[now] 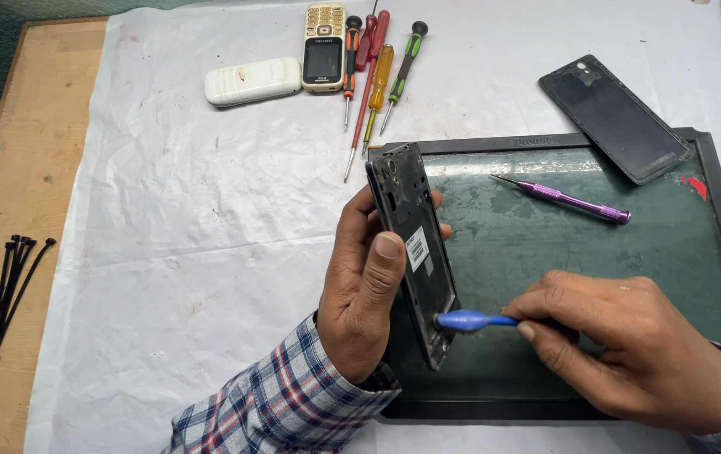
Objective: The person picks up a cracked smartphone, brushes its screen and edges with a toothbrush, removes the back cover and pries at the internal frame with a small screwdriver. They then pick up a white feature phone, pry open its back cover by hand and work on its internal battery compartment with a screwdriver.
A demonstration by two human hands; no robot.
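Head view: black opened smartphone frame (pixel 415 252) held on edge above dark green work mat (pixel 546 252), clasped in left hand (pixel 365 294); right hand (pixel 630 353) pinching blue plastic pry tool (pixel 470 319) against lower edge. Likely risk: slipped tip, cracked frame from excess leverage.

left hand (pixel 366 282) gripping phone (pixel 415 252), blue pry tool (pixel 474 319)
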